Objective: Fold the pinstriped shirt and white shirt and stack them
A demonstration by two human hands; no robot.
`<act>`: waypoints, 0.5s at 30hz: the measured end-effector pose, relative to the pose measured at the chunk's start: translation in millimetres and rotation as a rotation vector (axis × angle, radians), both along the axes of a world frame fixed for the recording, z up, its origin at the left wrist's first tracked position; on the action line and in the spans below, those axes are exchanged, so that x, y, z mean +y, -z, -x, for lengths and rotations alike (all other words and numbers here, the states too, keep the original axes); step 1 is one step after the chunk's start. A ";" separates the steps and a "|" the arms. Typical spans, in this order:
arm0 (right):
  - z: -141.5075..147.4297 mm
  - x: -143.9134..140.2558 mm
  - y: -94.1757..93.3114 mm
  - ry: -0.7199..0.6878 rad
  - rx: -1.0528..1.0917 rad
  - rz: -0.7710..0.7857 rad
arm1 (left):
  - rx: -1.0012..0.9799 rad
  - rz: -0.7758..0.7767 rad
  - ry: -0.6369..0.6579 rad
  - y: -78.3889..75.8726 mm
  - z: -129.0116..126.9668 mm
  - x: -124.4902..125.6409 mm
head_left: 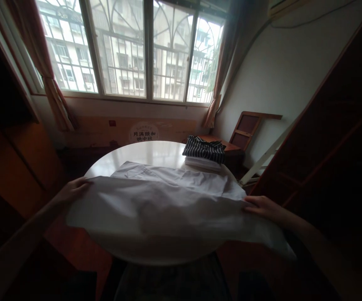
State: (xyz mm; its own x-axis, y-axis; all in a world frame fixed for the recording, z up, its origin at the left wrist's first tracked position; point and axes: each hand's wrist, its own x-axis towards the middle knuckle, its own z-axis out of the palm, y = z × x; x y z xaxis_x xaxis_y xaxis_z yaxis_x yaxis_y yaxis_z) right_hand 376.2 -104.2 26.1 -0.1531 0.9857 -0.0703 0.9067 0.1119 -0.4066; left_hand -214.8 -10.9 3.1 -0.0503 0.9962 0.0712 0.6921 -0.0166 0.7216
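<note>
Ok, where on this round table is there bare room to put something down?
Bare tabletop shows at the far side, between the white shirt and the window wall, left of the folded clothes stack. The near half is covered by the shirt, which the left hand and right hand hold at its edges.

A white shirt (168, 205) lies spread wide across the middle of the frame, on a round table, its near part raised in a broad, smooth fold that reaches toward the lower edge. The far part lies flat with soft creases, and a pocket or collar shape shows near its upper left. Both side edges are gripped.
</note>
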 end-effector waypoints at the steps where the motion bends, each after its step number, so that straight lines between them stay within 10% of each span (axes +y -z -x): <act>1: -2.5 7.0 12.0 0.006 -0.047 0.022 | 0.038 0.013 0.012 5.6 -8.5 8.7; 8: -17.6 34.1 52.4 0.062 -0.039 -0.016 | 0.493 0.043 -0.090 48.9 -33.9 24.8; 15: 12.0 53.4 44.7 0.068 -0.096 -0.101 | 0.615 0.160 -0.182 43.6 -10.9 -3.6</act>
